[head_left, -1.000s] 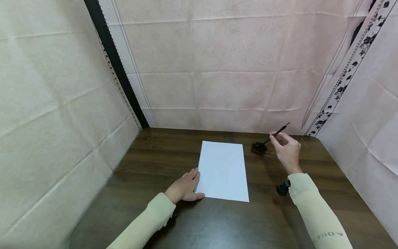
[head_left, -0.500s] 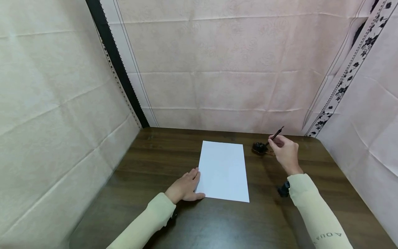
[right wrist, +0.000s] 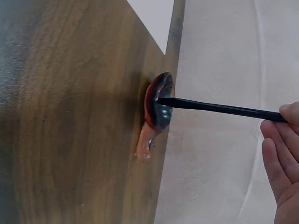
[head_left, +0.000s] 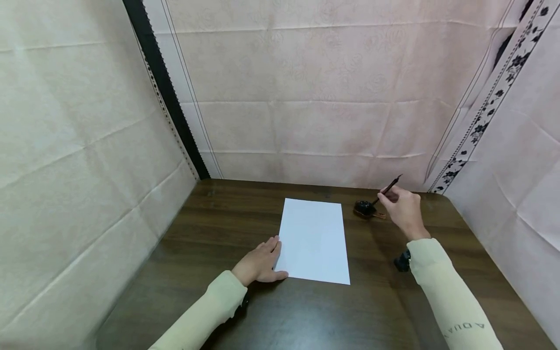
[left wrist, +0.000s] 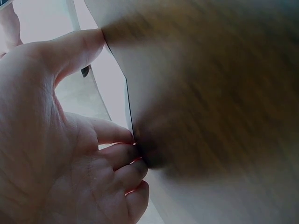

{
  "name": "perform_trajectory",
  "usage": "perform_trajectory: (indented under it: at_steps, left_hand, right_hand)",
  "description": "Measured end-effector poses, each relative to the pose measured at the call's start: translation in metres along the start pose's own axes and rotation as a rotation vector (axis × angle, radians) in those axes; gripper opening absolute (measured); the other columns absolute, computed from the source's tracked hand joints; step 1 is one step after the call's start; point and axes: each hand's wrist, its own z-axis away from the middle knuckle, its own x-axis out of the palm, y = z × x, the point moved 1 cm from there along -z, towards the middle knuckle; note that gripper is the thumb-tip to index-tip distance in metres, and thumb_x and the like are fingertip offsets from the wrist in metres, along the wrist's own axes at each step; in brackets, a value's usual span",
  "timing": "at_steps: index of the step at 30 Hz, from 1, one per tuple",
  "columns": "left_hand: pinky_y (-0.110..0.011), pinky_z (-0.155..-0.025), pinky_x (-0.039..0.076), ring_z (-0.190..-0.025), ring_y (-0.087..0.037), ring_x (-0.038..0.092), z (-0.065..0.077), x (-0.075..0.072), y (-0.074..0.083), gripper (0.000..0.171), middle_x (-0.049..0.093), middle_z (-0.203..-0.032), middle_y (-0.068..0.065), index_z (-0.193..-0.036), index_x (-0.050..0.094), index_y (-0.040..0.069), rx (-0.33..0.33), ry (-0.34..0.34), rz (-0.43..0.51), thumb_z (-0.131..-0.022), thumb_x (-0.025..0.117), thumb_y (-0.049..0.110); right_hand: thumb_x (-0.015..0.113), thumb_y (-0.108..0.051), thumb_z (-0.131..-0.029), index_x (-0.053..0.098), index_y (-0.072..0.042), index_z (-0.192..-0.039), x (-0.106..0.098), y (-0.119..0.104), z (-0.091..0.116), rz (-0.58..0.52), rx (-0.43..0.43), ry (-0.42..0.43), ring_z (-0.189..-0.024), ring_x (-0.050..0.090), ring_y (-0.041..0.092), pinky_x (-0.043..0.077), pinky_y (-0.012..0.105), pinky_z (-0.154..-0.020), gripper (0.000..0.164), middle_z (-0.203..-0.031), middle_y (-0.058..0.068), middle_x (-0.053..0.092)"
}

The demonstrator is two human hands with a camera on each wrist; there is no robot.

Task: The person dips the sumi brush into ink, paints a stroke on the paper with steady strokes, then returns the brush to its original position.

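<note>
My right hand (head_left: pixel 404 210) pinches a slender dark brush (right wrist: pixel 219 109) between thumb and fingers, partway along its handle. The brush slants up to the right, and its lower end is in a small dish (right wrist: pixel 152 109) with a glossy black inside, a reddish-brown rim and a short handle-like tail. Whether the tip presses on the dish's bottom I cannot tell. To the left lies a white sheet of paper (head_left: pixel 312 240) with no visible marks. My left hand (head_left: pixel 260 262) rests flat at its lower left edge, fingers stretched out and thumb at the corner.
Everything lies on a dark brown wooden table (head_left: pixel 201 262). Pale cloth (head_left: pixel 280 97) hangs behind it and at both sides, close to the table's edges. Dark wrist straps show at the sleeve cuffs (head_left: pixel 227 291).
My right hand dipped slightly and came back up a little, with the brush's upper end shifting slightly. The brush's lower end stays in the dish. My left hand and the paper are still.
</note>
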Motion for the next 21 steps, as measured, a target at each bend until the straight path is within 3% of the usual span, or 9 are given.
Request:
perform_trajectory:
  at_steps: [4, 6, 11, 16, 21]
  left_hand:
    - [-0.046, -0.134, 0.025, -0.165, -0.029, 0.022, 0.0003, 0.0006, 0.0005, 0.095, 0.021, -0.177, -0.017, -0.165, 0.029, -0.002, 0.0, -0.01, 0.001, -0.099, 0.065, 0.057]
    - [-0.046, -0.134, 0.025, -0.165, -0.029, 0.022, 0.0005, 0.001, 0.001, 0.095, 0.021, -0.177, -0.016, -0.165, 0.029, -0.002, -0.002, -0.013, 0.004, -0.099, 0.065, 0.057]
    - [-0.046, -0.134, 0.025, -0.165, -0.029, 0.022, 0.0011, 0.001, 0.002, 0.095, 0.022, -0.177, -0.016, -0.165, 0.03, -0.002, -0.003, -0.013, 0.005, -0.098, 0.066, 0.057]
    - [-0.045, -0.134, 0.025, -0.165, -0.029, 0.022, 0.0022, 0.0001, 0.0027, 0.095, 0.022, -0.177, -0.017, -0.164, 0.03, -0.002, -0.001, -0.01, 0.001, -0.098, 0.066, 0.056]
    - [-0.046, -0.133, 0.025, -0.165, -0.029, 0.023, 0.0016, -0.0029, 0.0026, 0.095, 0.022, -0.176, -0.017, -0.164, 0.03, -0.002, -0.002, -0.01, -0.005, -0.098, 0.067, 0.056]
  right_hand:
    - [0.075, -0.016, -0.099, 0.079, -0.004, -0.097, 0.0021, -0.0016, -0.0039, -0.006, -0.009, 0.009, -0.081, 0.078, 0.034, 0.053, 0.018, -0.069, 0.013, -0.089, 0.017, 0.081]
    - [0.075, -0.016, -0.099, 0.079, -0.004, -0.098, 0.0039, -0.0022, -0.0051, -0.014, 0.0, 0.008, -0.083, 0.078, 0.035, 0.049, 0.013, -0.07, 0.013, -0.09, 0.017, 0.081]
    - [0.072, -0.016, -0.101, 0.078, -0.004, -0.102, 0.008, -0.0027, -0.0046, -0.028, 0.034, -0.015, -0.087, 0.078, 0.035, 0.05, 0.018, -0.073, 0.014, -0.094, 0.018, 0.081]
    - [0.069, -0.015, -0.102, 0.076, -0.003, -0.106, 0.0084, 0.0004, -0.0029, -0.04, 0.062, -0.033, -0.091, 0.078, 0.035, 0.044, 0.009, -0.073, 0.015, -0.098, 0.019, 0.08]
    - [0.069, -0.016, -0.102, 0.077, -0.006, -0.105, 0.0041, 0.0015, -0.0073, -0.041, 0.058, -0.022, -0.089, 0.077, 0.03, 0.044, 0.009, -0.075, 0.013, -0.097, 0.017, 0.081]
